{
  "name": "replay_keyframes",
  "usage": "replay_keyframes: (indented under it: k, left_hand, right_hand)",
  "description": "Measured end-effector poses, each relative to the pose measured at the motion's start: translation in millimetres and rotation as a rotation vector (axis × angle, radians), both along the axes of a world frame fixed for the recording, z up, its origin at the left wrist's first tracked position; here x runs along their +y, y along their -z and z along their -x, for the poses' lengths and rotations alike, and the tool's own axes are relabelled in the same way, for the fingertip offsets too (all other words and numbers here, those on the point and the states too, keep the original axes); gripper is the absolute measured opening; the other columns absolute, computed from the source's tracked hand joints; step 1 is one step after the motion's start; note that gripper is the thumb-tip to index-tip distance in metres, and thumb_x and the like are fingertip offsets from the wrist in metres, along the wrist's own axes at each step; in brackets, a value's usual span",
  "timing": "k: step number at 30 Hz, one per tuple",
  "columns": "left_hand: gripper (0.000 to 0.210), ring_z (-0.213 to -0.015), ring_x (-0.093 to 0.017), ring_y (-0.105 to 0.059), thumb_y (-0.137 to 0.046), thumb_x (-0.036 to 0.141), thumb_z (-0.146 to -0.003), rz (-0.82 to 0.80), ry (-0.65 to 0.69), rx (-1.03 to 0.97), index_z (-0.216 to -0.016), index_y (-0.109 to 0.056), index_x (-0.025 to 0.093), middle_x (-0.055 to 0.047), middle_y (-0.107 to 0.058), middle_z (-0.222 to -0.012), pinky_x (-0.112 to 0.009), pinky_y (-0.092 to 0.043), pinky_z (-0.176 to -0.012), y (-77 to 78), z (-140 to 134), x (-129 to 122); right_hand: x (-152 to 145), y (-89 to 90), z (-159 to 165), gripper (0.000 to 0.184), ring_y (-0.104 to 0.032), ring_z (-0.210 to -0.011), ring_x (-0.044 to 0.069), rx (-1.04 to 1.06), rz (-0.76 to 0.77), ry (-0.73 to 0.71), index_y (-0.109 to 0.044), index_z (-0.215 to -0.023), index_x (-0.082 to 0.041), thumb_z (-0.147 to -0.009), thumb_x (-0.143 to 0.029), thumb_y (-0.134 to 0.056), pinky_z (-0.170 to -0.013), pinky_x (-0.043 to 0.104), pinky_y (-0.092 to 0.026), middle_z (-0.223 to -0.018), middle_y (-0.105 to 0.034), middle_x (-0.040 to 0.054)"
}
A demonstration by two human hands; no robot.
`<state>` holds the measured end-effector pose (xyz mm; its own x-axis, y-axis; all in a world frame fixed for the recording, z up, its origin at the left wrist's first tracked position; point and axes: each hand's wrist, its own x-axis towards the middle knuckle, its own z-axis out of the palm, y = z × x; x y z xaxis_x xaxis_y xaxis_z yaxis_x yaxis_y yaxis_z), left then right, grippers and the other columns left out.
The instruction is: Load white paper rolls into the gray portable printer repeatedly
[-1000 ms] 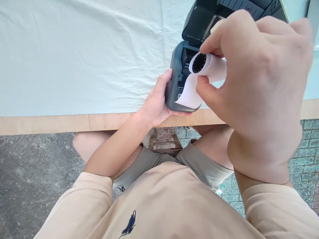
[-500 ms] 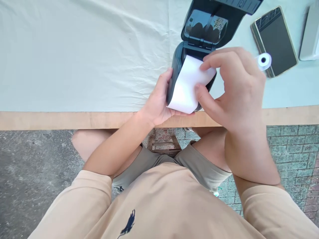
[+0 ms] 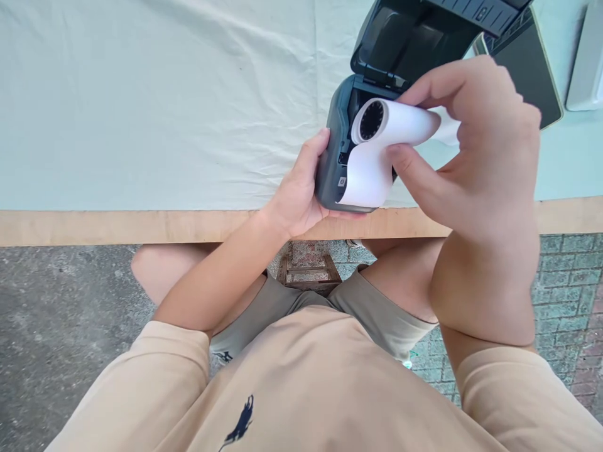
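A dark label printer (image 3: 335, 147) is tilted over the table's near edge, its lid (image 3: 409, 41) swung up and back. My left hand (image 3: 301, 188) wraps round its left side and underside, thumb on the side wall. Between the thumb and fingers of my right hand (image 3: 475, 144) is a white paper roll (image 3: 407, 122) with a dark hollow core facing left. The roll lies at the printer's open bay, tilted, partly over it. A loose strip (image 3: 370, 176) from the roll hangs down over the printer's front end.
A phone (image 3: 525, 69) lies at the right, partly covered by the lid and my right hand. Beyond it is a white object (image 3: 586, 69). Behind my right fingers a small white thing (image 3: 447, 129) shows in part. The table's wooden edge (image 3: 117, 227) runs across in front.
My right hand has moved right and turned the paper roll, so its core now shows and the bay is more exposed. The lid sits slightly farther right. My left hand keeps its hold.
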<state>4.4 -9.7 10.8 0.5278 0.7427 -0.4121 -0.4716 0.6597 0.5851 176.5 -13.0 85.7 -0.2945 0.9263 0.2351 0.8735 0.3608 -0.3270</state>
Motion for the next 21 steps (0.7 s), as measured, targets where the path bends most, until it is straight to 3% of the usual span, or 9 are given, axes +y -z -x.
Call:
replay_keyframes:
  k: [10,15,21]
  left_hand:
    - [0.055,-0.112,-0.039,-0.073,-0.048,0.07,-0.092,0.016,-0.016,0.01,-0.112,-0.064,0.022,-0.01,-0.075,-0.112,-0.047,-0.07,-0.065,0.7,-1.5,-2.9]
    - [0.057,-0.114,-0.039,-0.072,-0.042,0.073,-0.093,0.014,-0.004,0.01,-0.107,-0.064,0.022,-0.008,-0.075,-0.111,-0.045,-0.069,-0.066,0.0,-0.9,-2.1]
    - [0.052,-0.113,-0.039,-0.072,-0.041,0.07,-0.095,-0.017,-0.006,-0.073,-0.11,-0.062,0.024,-0.007,-0.074,-0.114,-0.043,-0.067,-0.063,-4.1,3.9,-1.0]
  right_hand:
    - [-0.1,-0.5,10.2,0.031,-0.065,-0.107,0.033,-0.159,0.005,0.152,-0.061,-0.104,-0.025,-0.073,-0.028,-0.062,-0.09,0.054,-0.044,-0.101,-0.069,0.0063]
    - [0.3,8.5,5.6,0.036,-0.066,-0.116,0.031,-0.144,-0.028,0.051,-0.06,-0.115,-0.026,-0.079,-0.031,-0.064,-0.09,0.048,-0.045,-0.121,-0.071,0.0059]
    - [-5.9,23.7,5.5,0.007,-0.07,-0.111,0.025,0.042,-0.254,-0.18,-0.062,-0.093,-0.026,-0.089,-0.032,-0.059,-0.092,0.046,-0.047,-0.095,-0.074,0.001]
